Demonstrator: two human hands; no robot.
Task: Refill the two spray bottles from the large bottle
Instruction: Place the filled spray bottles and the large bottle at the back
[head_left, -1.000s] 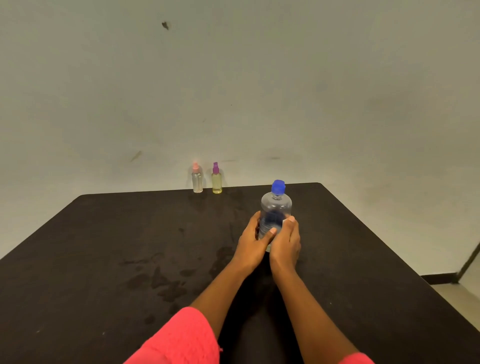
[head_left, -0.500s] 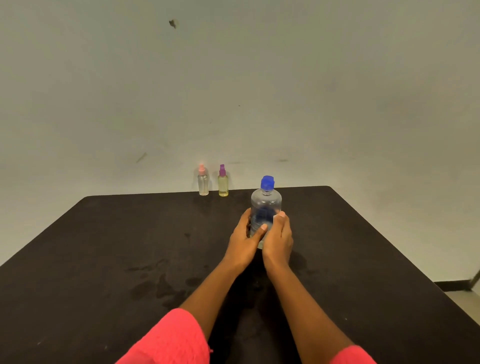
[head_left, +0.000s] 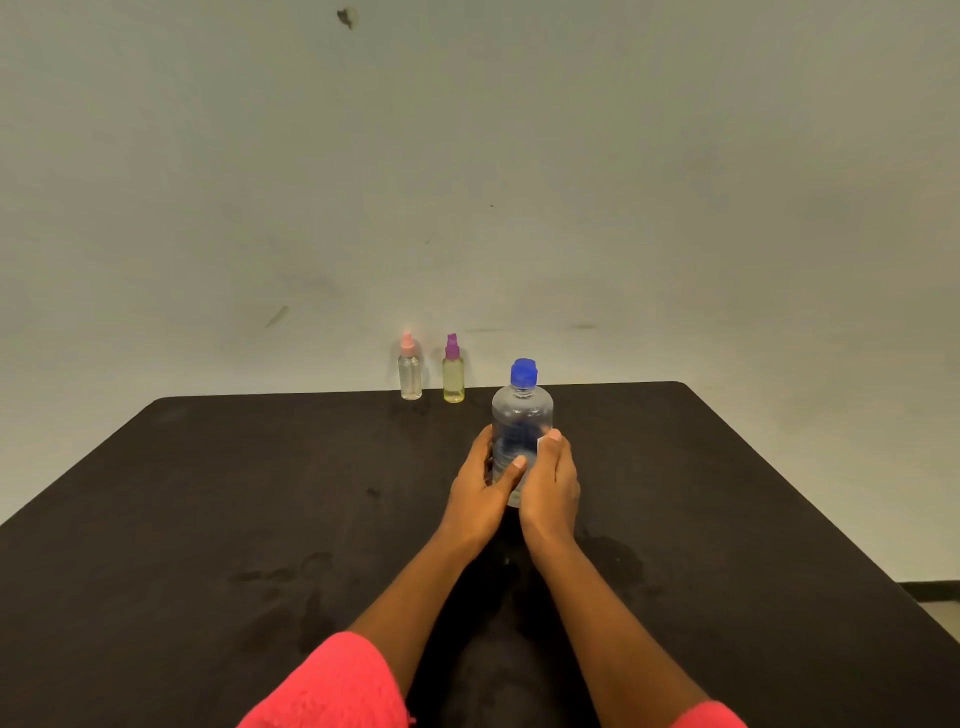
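Nearest, at 6 o'clock: two pink sleeves (head_left: 332, 686), two forearms reaching out over the dark bench (head_left: 208, 519). Damp-looking patches (head_left: 291, 582) on the bench at about 7 o'clock.

At centre: left hand (head_left: 480, 491) and right hand (head_left: 550, 486) both wrapped around the lower half of the large bottle (head_left: 522, 415), thumbs across its near face, fingers curled behind. Upright; blue cap (head_left: 523, 372) on; base hidden, so resting or lifted cannot be told.

Farthest, around 11 o'clock by the back edge: pink-top sprayer (head_left: 410, 375) and purple-top sprayer (head_left: 453, 376), side by side, apart, well clear of the hands.

Likely risks: narrow sprayer necks, so easy overshoot and more spill onto the bench; a squeeze on thin clear plastic after uncapping may gush; light sprayers may topple if nudged.

Count: one large bottle, two sprayers, two hands.
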